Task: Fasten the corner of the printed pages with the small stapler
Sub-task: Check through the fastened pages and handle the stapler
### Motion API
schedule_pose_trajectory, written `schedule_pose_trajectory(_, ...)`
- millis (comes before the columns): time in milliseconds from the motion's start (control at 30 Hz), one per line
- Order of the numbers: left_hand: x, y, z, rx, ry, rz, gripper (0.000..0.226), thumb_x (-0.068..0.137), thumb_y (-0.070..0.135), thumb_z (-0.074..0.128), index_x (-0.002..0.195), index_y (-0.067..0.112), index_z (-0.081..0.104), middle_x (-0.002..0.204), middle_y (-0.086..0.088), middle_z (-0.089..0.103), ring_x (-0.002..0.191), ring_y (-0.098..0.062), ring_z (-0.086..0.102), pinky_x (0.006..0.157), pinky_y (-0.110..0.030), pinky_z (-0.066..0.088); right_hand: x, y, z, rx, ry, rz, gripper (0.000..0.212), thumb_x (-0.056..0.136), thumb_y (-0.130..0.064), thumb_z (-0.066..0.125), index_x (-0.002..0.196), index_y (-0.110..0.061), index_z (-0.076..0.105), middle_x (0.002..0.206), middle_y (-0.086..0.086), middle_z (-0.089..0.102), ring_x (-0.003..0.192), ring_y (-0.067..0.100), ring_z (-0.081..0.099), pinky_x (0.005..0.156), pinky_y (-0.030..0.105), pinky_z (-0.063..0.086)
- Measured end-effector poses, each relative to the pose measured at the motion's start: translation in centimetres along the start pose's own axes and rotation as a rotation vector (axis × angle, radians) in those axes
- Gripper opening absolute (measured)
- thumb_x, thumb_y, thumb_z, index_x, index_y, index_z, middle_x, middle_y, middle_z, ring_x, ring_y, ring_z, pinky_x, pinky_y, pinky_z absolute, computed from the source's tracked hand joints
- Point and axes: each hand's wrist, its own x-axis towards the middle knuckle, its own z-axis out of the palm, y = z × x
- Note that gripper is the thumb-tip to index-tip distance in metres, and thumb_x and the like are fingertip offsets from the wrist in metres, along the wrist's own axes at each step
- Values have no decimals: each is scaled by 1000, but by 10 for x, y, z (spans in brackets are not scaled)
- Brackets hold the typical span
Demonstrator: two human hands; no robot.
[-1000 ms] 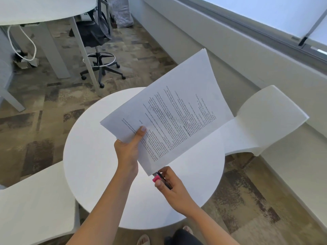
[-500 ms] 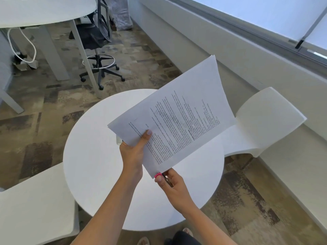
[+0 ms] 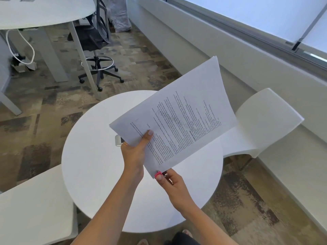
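A stack of printed pages [image 3: 184, 117] is held in the air above the round white table [image 3: 99, 167], tilted up to the right. My left hand [image 3: 136, 151] grips the stack at its near edge, thumb on top of the text. My right hand [image 3: 169, 181] holds a small pink stapler [image 3: 158, 174] at the pages' nearest corner. Only the stapler's pink end shows; the rest is hidden by the paper and my fingers. I cannot tell whether its jaws are pressed together.
A small grey object [image 3: 118, 140] lies on the table, partly under the pages. White chairs stand at the right [image 3: 265, 124] and lower left [image 3: 35, 209]. A black office chair [image 3: 95, 43] and a desk [image 3: 42, 13] are at the back.
The pages have drifted right and slightly down. The stapler has slid further onto the corner, so less of it shows than before.
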Motion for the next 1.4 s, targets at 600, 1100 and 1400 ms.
schedule_pose_trajectory(600, -1, -4, 5, -22, -19, 2, 29, 79, 11, 76, 107, 13, 68, 98, 1, 76, 83, -14, 72, 67, -30, 59, -3, -2, 8, 87, 155, -15, 23, 95, -24, 58, 115, -14, 62, 95, -7, 65, 73, -13, 54, 70, 6, 46)
schedule_pose_trajectory(1100, 11, -4, 4, -7, 37, 9, 44, 77, 15, 78, 118, 6, 64, 109, -6, 73, 88, -20, 72, 70, -34, 60, 7, -8, -11, 161, 178, 0, 40, 85, -51, 49, 101, -17, 62, 80, -15, 60, 76, 9, 49, 67, 19, 40)
schedule_pose_trajectory(1400, 22, -9, -11, 42, 81, 2, 41, 75, 14, 81, 113, 8, 67, 102, 0, 75, 84, -16, 73, 65, -30, 60, 37, -8, -48, 165, 291, 18, 27, 98, -40, 48, 104, -21, 66, 95, -12, 65, 77, 9, 49, 69, 27, 39)
